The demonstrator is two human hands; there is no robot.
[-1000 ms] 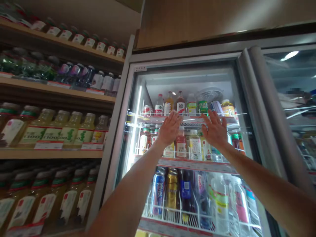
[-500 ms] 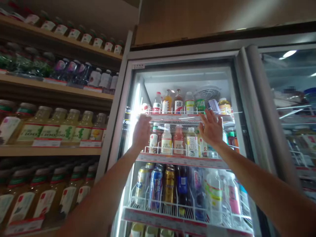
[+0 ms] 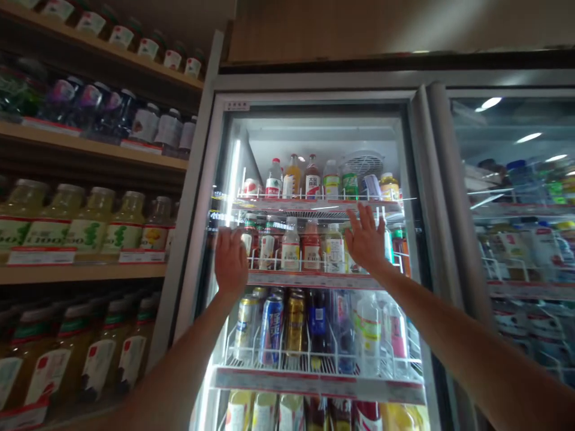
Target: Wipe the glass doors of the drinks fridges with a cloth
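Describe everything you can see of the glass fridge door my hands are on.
The fridge door is a tall clear glass pane in a pale grey, metal-looking frame, upright and apparently shut. Reflections streak its left side, and a small label sits at the frame's top left corner. The left hand lies flat on the glass near the left edge; the right hand is spread open on it right of centre. Shelved drinks show through it.

Location: a retail shop. A glass-door drinks cooler (image 3: 314,120) holds rows of bottles and cans. Wooden shelves (image 3: 90,270) alongside carry bottled drinks with price tags (image 3: 41,256).
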